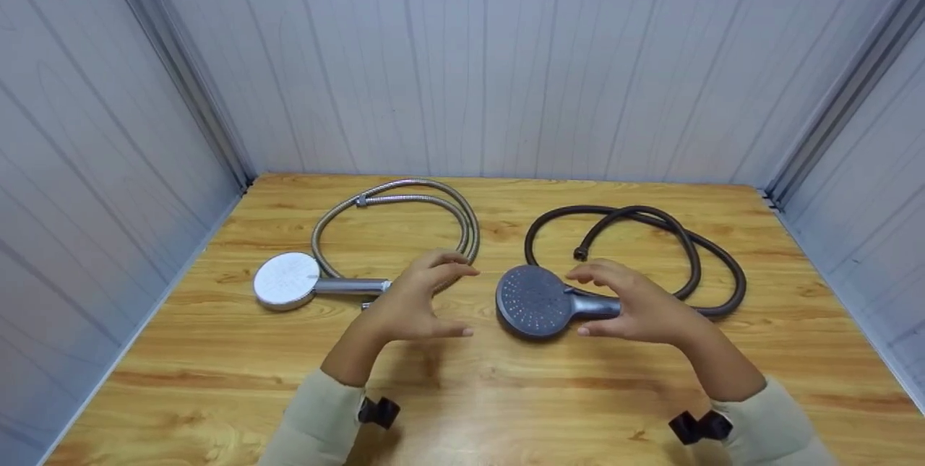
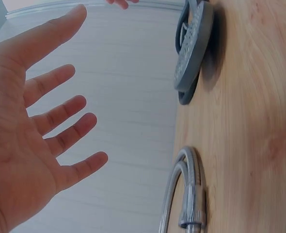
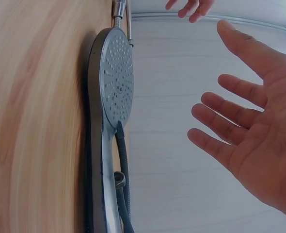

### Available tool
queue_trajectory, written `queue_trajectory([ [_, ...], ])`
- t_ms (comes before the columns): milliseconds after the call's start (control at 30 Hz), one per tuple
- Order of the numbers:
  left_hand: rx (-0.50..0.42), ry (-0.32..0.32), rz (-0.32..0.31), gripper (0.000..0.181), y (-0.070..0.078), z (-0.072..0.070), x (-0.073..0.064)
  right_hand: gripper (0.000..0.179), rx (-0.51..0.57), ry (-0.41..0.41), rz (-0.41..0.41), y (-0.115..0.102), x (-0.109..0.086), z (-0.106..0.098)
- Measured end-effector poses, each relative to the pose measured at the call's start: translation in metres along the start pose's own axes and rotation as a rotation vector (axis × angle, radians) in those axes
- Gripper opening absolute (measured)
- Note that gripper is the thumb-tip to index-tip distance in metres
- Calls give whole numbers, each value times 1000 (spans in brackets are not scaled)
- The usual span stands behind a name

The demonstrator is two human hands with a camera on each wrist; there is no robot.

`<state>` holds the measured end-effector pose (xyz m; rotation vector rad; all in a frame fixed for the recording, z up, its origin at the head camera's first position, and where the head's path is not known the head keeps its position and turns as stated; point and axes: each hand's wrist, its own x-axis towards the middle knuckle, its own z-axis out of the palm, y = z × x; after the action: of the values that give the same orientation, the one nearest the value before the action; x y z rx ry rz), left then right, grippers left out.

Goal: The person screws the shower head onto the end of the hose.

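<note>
Both hands hover over the table, palms facing each other and fingers spread. My left hand (image 1: 412, 303) is near the handle end of a silver shower head (image 1: 287, 279), whose ribbed metal hose (image 1: 473, 224) loops behind it. In the left wrist view that hand (image 2: 31, 116) has nothing between its fingers. My right hand (image 1: 639, 303) is over the handle of a dark grey shower head (image 1: 533, 301), lying with its nozzle face up. A gap shows between the right hand (image 3: 254, 111) and this shower head (image 3: 116, 77) in the right wrist view.
A dark hose (image 1: 733, 271) coils behind the grey shower head, its free end fitting (image 1: 580, 253) near the right fingers. The wooden table (image 1: 491, 408) is bordered by a white panelled back wall (image 1: 462, 61) and side walls at left and right.
</note>
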<state>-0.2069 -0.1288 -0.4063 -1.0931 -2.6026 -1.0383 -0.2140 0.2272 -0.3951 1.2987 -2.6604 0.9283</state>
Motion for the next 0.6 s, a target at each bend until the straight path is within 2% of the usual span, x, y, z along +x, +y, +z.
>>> queue_trajectory([
  [233, -34, 0, -53, 68, -9, -4, -17, 62, 63, -4, -21, -6, 12, 8],
  [600, -49, 55, -31, 61, -19, -13, -28, 60, 121, 7, -13, -14, 31, 22],
])
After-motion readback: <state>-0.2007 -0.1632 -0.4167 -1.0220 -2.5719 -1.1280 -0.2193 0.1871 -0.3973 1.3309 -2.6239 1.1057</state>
